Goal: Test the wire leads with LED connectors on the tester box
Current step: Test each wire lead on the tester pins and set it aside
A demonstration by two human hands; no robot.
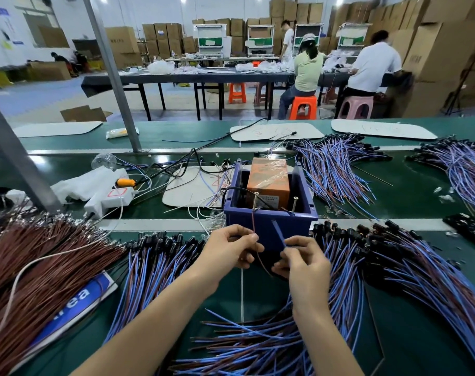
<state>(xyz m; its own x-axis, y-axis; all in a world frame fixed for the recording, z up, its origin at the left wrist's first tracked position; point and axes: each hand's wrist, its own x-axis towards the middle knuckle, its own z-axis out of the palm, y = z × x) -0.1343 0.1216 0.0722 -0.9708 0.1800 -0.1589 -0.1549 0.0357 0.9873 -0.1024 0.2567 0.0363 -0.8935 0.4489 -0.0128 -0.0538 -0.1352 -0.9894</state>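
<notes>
Lead presented for test: the left hand [231,246] pinches its thin brown wire [253,222], the right hand [302,263] its blue wire [278,231]. Next, both tips likely must touch the brass screws [255,200] on the blue plastic tester box [268,222].

A blue-and-white card [79,297] lying on the worktop [260,291] shows the white letters "rea". Print on the orange box [268,183], the cardboard cartons [442,44] and the wall posters [1,10] is too small to read.
</notes>
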